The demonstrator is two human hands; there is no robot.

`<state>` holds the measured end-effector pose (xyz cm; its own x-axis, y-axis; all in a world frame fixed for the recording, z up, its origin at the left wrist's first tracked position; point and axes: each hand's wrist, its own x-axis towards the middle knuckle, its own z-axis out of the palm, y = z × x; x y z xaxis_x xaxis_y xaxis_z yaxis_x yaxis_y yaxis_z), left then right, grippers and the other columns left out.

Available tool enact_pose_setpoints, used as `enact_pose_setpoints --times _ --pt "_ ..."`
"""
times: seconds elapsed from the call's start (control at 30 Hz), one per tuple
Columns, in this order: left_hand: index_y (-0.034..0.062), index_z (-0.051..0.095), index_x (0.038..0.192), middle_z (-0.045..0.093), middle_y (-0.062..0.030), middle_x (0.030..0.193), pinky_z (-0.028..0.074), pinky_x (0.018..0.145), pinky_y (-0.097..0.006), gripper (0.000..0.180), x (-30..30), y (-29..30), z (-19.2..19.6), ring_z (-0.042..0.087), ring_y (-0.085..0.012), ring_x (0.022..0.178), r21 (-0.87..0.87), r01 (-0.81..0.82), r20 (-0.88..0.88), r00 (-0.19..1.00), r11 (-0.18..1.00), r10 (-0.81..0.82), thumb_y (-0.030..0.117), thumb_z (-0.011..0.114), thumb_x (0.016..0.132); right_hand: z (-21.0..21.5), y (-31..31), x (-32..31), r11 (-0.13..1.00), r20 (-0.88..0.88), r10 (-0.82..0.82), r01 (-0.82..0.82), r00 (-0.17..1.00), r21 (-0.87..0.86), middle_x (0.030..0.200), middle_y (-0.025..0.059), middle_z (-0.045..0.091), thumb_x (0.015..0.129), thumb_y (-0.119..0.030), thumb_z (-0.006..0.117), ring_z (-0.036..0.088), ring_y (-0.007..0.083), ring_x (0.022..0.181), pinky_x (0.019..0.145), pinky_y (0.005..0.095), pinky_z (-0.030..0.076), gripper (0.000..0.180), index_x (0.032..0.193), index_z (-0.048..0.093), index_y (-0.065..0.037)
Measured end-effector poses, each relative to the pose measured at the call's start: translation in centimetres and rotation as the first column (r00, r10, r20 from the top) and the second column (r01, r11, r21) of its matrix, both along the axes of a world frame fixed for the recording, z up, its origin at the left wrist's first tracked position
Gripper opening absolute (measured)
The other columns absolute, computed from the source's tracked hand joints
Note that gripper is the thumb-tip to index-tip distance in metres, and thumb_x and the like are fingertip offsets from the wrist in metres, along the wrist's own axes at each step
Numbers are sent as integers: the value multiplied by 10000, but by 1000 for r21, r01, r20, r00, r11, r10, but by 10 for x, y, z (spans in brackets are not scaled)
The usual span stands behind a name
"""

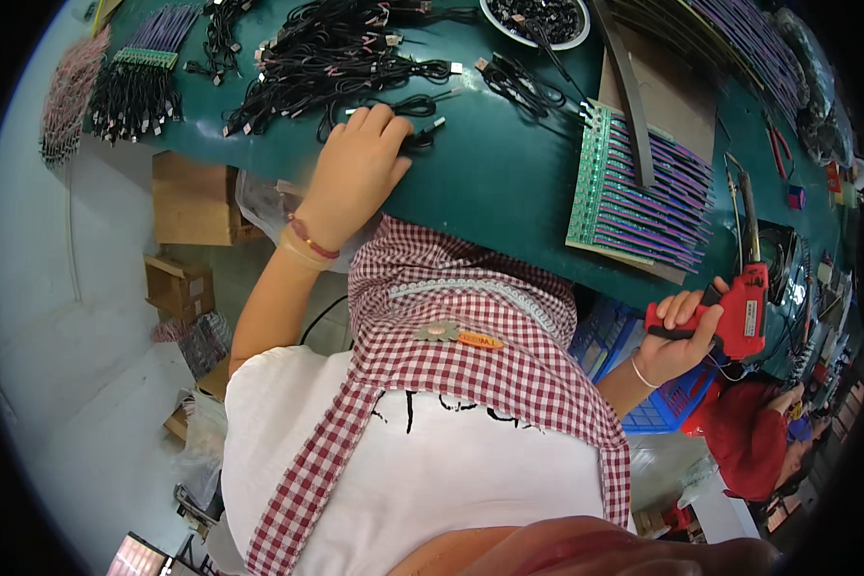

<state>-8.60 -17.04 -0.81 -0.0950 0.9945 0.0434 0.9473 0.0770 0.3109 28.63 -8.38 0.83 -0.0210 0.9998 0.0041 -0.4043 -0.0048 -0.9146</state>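
At the near edge of the green bench, my left hand (360, 163) is bent over a black cable (422, 134) with a pale end that sticks out beside the fingers. The fingertips are partly hidden, but they seem closed on it. My right hand (680, 331) grips the handle of a red soldering gun (742, 312), its metal tip pointing away over the bench. Left of the gun lies a green circuit board panel (590, 182) with rows of purple wires, and a dark flat bar (629, 106) rests across the wires.
A heap of black USB cables (317, 62) covers the far left of the bench (490, 182). Beyond the panel stands a white bowl (583, 38) of small dark parts. Red-handled pliers (778, 149) lie at right. Below are a blue crate (658, 408) and a cardboard box (192, 202).
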Motion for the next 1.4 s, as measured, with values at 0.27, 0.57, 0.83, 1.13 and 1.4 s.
enact_pose_setpoints --times 0.27,0.57,0.83,1.13,1.4 --pt "-1 243 1400 527 -103 1024 528 738 -300 588 27 8 28 571 -158 851 75 -392 939 337 917 67 -15 545 896 -1 4 -5 1000 -46 8 -7 999 10 629 40 443 1000 -253 460 408 100 495 489 248 395 369 1247 414 17" --pt "34 431 1318 495 -120 1201 394 926 -380 636 33 -5 4 482 -263 1092 342 -341 187 938 876 292 39 687 736 -8 4 -11 1000 -44 4 -4 999 -6 627 36 428 1001 -237 449 403 106 512 504 254 405 365 1257 419 20" --pt "40 540 954 585 -79 935 429 697 -363 213 42 40 -19 569 -266 850 97 -77 50 996 992 72 154 667 826 -5 -2 -30 1000 -72 8 -8 997 -5 664 36 440 981 -198 483 402 102 527 521 265 408 380 1280 412 27" --pt "-8 514 888 573 -24 609 354 471 -204 106 116 71 29 479 -35 521 -66 86 885 466 994 19 91 530 925 4 8 -102 982 218 181 -162 959 -101 972 70 643 819 -45 662 623 149 881 774 276 499 301 1103 585 18" --pt "-22 574 879 596 -51 602 402 493 -212 92 124 68 25 527 -57 531 17 118 705 703 993 -96 58 606 847 5 15 -85 967 385 248 -253 889 -38 883 -8 654 825 -62 657 604 81 796 720 240 476 109 928 637 -31"
